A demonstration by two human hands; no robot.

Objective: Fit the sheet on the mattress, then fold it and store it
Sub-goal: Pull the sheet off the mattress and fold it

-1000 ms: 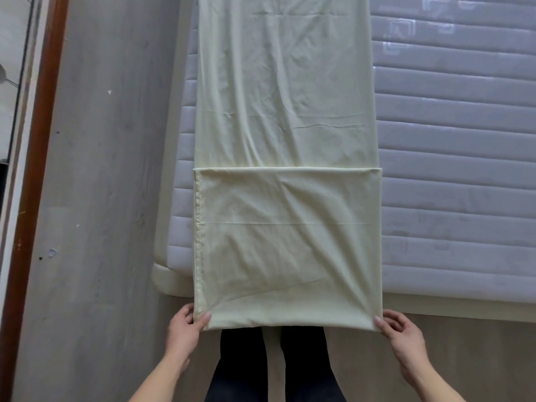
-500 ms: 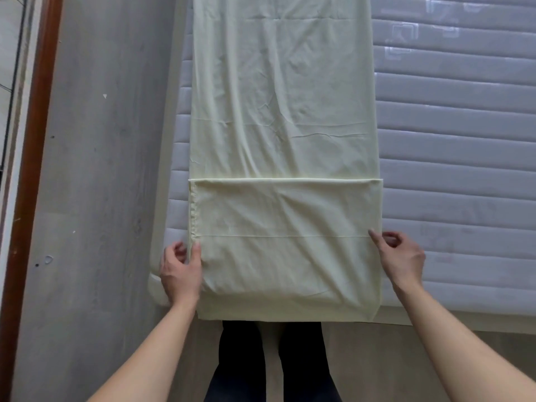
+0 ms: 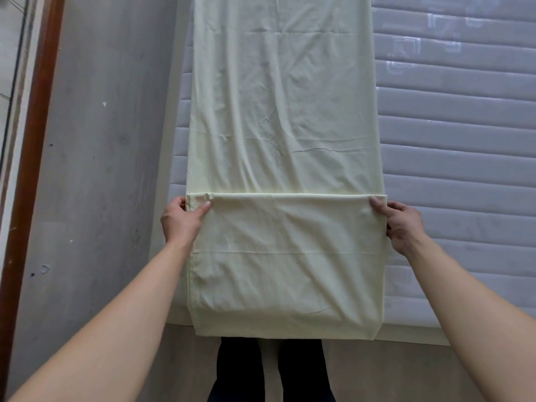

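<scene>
Folding stage, clearly. Pale yellow sheet [image 3: 282, 111] laid out as a long strip on the bare mattress [image 3: 464, 140], near end already doubled over and hanging slightly past the near edge. Left hand [image 3: 181, 220] pinching the far-left corner of that folded flap, thumb on top; right hand [image 3: 401, 223] clamped on the far-right corner the same way. Probably gripped at both corners to keep the edge straight for the next fold. Far end of the strip cut off up top. Fingers under the cloth hidden. Storage spot nowhere in view.

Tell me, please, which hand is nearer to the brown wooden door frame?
Left. The left hand grips the sheet's left corner, nearer the frame; the right hand grips the opposite corner.
</scene>
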